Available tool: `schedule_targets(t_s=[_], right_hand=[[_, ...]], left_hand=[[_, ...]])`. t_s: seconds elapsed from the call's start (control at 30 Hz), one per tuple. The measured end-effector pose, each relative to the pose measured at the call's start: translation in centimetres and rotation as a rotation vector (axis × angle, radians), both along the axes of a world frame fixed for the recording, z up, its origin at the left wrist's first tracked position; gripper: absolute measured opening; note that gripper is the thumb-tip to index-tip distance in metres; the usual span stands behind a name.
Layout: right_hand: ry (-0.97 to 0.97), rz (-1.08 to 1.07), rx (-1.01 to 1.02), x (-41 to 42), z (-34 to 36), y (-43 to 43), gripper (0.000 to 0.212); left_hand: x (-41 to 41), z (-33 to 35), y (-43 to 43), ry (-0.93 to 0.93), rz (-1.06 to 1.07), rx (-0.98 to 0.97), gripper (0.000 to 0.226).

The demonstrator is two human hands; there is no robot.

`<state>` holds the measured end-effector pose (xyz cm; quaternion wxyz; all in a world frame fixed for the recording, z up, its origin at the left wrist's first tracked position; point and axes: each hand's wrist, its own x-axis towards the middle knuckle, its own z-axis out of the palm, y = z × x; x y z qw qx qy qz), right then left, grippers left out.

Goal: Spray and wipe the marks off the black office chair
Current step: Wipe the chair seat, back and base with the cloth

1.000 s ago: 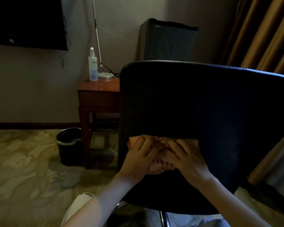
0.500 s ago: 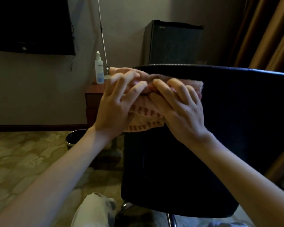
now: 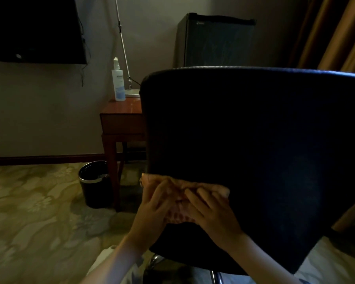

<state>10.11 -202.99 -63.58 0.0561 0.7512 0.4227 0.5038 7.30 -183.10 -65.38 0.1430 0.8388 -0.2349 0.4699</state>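
Note:
The back of the black office chair (image 3: 254, 144) fills the middle and right of the head view. A pinkish-orange cloth (image 3: 178, 214) with a striped edge lies flat against the lower left of the backrest. My left hand (image 3: 152, 212) and my right hand (image 3: 211, 214) press on it side by side, fingers spread over the cloth and pointing up. Much of the cloth is hidden under my hands. A white spray bottle (image 3: 117, 82) stands upright on the wooden side table (image 3: 121, 117) to the left of the chair.
A black waste bin (image 3: 94, 184) stands on the patterned carpet beside the table leg. A lamp base (image 3: 132, 93) sits behind the bottle. A dark mini fridge (image 3: 215, 39) is behind the chair, a wall-mounted TV (image 3: 33, 29) at top left, curtains (image 3: 340, 31) at right.
Both hands slid the cloth up to the backrest's top left edge, then back down to the lower left of the backrest.

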Motion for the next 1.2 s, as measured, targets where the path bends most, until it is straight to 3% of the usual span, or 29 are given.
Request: schedule_targets(t_s=[0.17, 0.3, 0.47, 0.6, 0.73, 0.9, 1.0, 1.2], right_hand=[[0.096, -0.104, -0.101, -0.6, -3.2, -0.5, 0.023], [0.052, -0.066, -0.067, -0.7, 0.2, -0.1, 0.021], [-0.070, 0.006, 0.042, -0.8, 8.7, 0.9, 0.020], [-0.065, 0.080, 0.129, -0.6, 15.6, 1.0, 0.037], [-0.256, 0.060, 0.098, -1.5, 19.6, 1.5, 0.028], [-0.172, 0.083, 0.184, -0.3, 15.0, 1.6, 0.025], [-0.152, 0.052, 0.130, 0.3, 10.7, 1.5, 0.020], [-0.058, 0.019, 0.024, 0.3, 3.1, 0.9, 0.037]], left_hand=[[-0.3, -2.2, -0.6, 0.042, 0.046, 0.040, 0.041], [0.0, -0.4, -0.1, 0.038, 0.041, 0.047, 0.046], [0.4, 7.6, 0.3, -0.106, -0.016, -0.057, 0.034], [-0.5, 16.1, 0.7, -0.236, 0.042, -0.061, 0.041], [-1.3, 19.7, 1.1, -0.326, 0.091, -0.020, 0.042], [-0.6, 16.3, 0.9, -0.257, 0.103, -0.025, 0.040], [0.5, 11.7, 1.1, -0.191, 0.018, -0.008, 0.035], [0.8, 2.7, 0.8, -0.090, 0.008, -0.009, 0.037]])
